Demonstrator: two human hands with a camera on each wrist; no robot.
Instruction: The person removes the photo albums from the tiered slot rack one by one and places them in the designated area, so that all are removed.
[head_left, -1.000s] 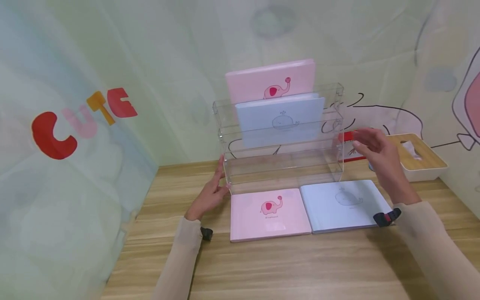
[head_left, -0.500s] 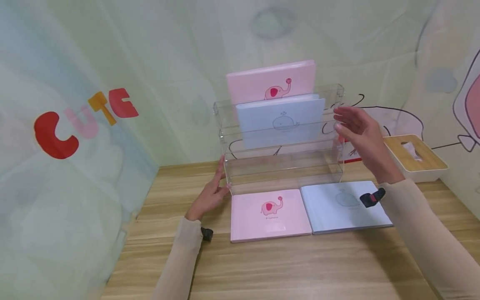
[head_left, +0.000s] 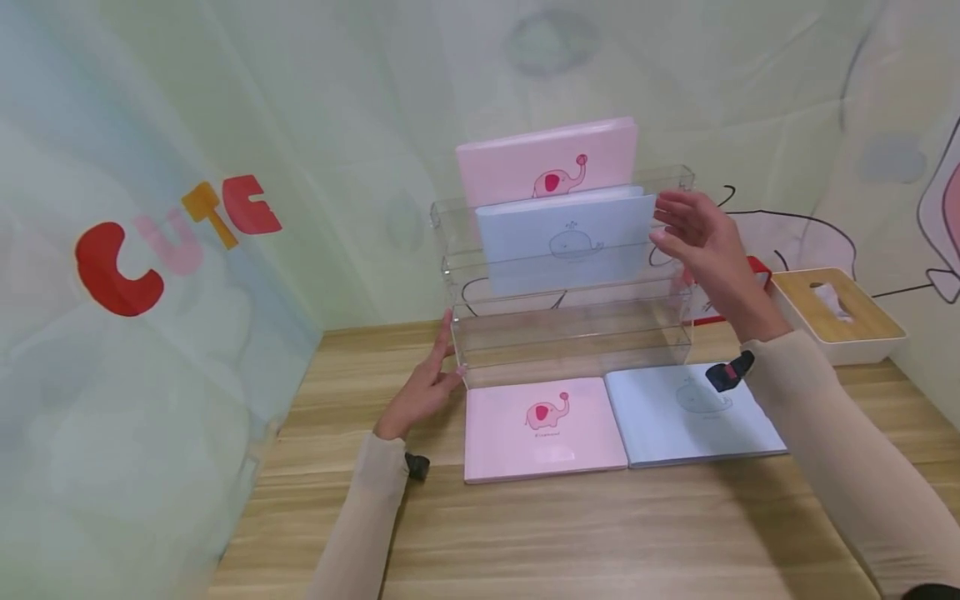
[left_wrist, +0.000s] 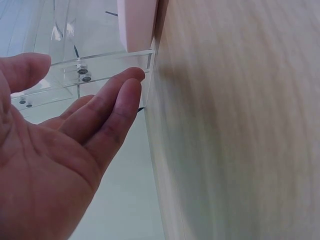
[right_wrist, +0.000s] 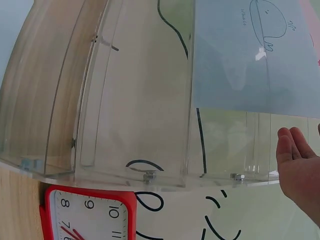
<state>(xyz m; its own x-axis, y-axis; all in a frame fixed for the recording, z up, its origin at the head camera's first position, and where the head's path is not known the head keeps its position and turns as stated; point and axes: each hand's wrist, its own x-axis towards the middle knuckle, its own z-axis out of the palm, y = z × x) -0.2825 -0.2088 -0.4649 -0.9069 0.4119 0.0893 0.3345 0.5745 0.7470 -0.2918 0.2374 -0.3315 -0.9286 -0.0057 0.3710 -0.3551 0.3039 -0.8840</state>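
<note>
Right hand (head_left: 708,242): Raised within the past second from beside the red clock (right_wrist: 90,215), it hovers just off the right edge of the upright whale book (head_left: 566,242), thumb and fingers parted, nothing held; whether a fingertip touches cannot be confirmed.
Shift: The move, it would seem, brings that book within the right fingers' reach.
Whale book: Just left of the right fingertips, it stands in the clear rack (head_left: 570,323).
Left hand (head_left: 423,392): Unmoved over the same stretch, fingers extended at the rack's lower left end, gripping nothing, apparently steadying the frame.
Upright elephant book (head_left: 551,158): Left of the right hand, behind and above the whale volume.
Flat elephant book (head_left: 546,429): On the table (head_left: 585,542), just right of the left hand.
Flat whale book (head_left: 693,415): Below the right hand, beside its pink neighbour.
In the way: A see-through rail crosses the whale book's lower part, left of and below the right fingers; the upper right edge looks unobstructed.
Tissue box (head_left: 862,312): Right of the right wrist, apart from it.
</note>
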